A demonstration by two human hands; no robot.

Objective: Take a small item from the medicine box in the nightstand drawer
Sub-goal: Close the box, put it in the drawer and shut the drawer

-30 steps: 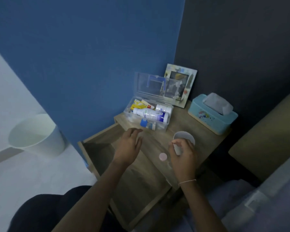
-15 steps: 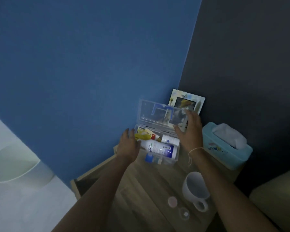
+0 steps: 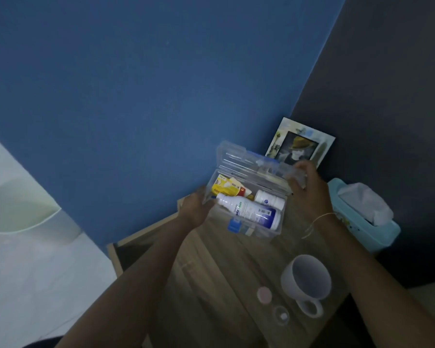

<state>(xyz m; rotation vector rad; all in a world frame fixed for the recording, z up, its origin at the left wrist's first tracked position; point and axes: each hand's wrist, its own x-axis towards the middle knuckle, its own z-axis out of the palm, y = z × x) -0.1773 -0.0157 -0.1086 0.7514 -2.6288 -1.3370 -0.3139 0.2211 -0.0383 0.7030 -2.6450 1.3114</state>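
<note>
Clear medicine box [image 3: 259, 228] at the back of the nightstand surface [image 3: 219, 277], left hand [image 3: 195, 209] fingers clamped on its left end, right hand [image 3: 309, 189] fingers gripping the half-lowered lid [image 3: 251, 162], white bottle [image 3: 249, 210] and yellow packet [image 3: 224, 188] inside, grey mug [image 3: 305, 280] nearer the camera.

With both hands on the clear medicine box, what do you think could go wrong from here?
1. The right hand is on the clear lid, which leans over the medicine box; the white bottle lies slantwise and seems to ride high, so a closing lid might jam on it.
2. The left hand grips only one end wall; tilting the box could spill the bottle.
3. The white mug and small clear cup stand right beside the right forearm and could be knocked over.
</note>
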